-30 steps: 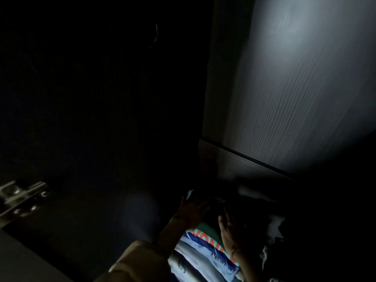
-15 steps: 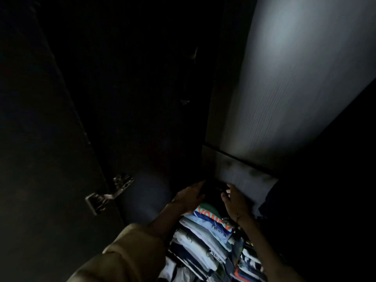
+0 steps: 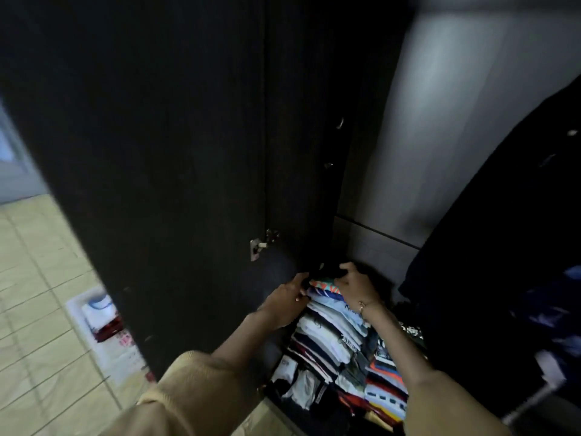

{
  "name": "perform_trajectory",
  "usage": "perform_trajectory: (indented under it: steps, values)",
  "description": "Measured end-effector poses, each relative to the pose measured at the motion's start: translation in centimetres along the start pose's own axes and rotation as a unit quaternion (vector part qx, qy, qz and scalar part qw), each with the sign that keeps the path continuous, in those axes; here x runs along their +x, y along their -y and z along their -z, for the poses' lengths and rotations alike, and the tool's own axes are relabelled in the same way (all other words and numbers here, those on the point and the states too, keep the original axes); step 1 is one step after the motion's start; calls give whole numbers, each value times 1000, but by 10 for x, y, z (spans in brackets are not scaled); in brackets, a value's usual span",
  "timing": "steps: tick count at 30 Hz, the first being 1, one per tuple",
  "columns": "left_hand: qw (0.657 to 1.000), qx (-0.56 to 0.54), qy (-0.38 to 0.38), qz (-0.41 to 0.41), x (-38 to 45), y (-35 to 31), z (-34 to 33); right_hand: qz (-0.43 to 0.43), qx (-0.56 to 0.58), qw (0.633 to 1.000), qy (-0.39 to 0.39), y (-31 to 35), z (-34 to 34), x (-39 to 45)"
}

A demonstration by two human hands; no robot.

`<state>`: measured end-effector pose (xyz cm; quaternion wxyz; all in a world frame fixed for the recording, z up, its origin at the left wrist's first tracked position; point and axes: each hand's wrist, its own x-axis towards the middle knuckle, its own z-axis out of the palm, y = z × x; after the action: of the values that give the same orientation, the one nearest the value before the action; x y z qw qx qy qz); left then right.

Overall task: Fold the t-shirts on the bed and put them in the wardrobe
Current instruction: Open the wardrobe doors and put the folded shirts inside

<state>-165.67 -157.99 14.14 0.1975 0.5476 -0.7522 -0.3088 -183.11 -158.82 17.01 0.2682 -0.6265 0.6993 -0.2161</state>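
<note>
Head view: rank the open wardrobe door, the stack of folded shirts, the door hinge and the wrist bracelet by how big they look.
1. wardrobe door, by far the largest.
2. stack of folded shirts.
3. door hinge.
4. bracelet on the right wrist, close to the hinge in apparent size and nearer the camera, so that order is unsure.

I'm looking into a home bedroom: a dark wardrobe [image 3: 188, 152] with folded shirts [image 3: 330, 335] inside, tiled floor [image 3: 41, 309] left of it.

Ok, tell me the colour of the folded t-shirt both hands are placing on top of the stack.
Black, or very dark; the folded t-shirt shows best in the head view.
</note>
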Motion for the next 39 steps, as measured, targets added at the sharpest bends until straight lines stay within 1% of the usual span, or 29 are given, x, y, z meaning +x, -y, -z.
perform_trajectory:
  steps: [1,5,8,14,20,24,27,31,35,36,39]
  values:
    - [1000,-1,0,0,-8,1,1,7,-16,1000,11,4,-5,-4]
    - [1000,-11,-4,26,-85,27,25,56,-65,995,48,49,-38,-59]
    - [999,-6,2,37,-134,55,40,74,-56,993,71,78,-65,-97]
    - [999,3,-2,39,-227,102,84,78,-55,992,84,140,-119,-170]
    - [997,-22,-6,69,-334,159,141,81,-38,986,140,213,-191,-253]
    - [995,-37,-22,85,-367,193,166,99,-36,981,164,249,-226,-279]
    - [994,-38,-23,103,-381,213,180,97,-29,977,185,267,-251,-284]
    - [988,-62,-26,136,-385,242,194,100,-46,972,206,284,-283,-268]
    - [983,-69,-38,167,-366,284,216,109,-56,963,239,309,-322,-221]
    - [981,-74,-38,174,-364,286,219,109,-59,963,241,312,-325,-216]
    - [969,-115,-63,212,-333,318,240,134,-79,955,252,339,-347,-165]
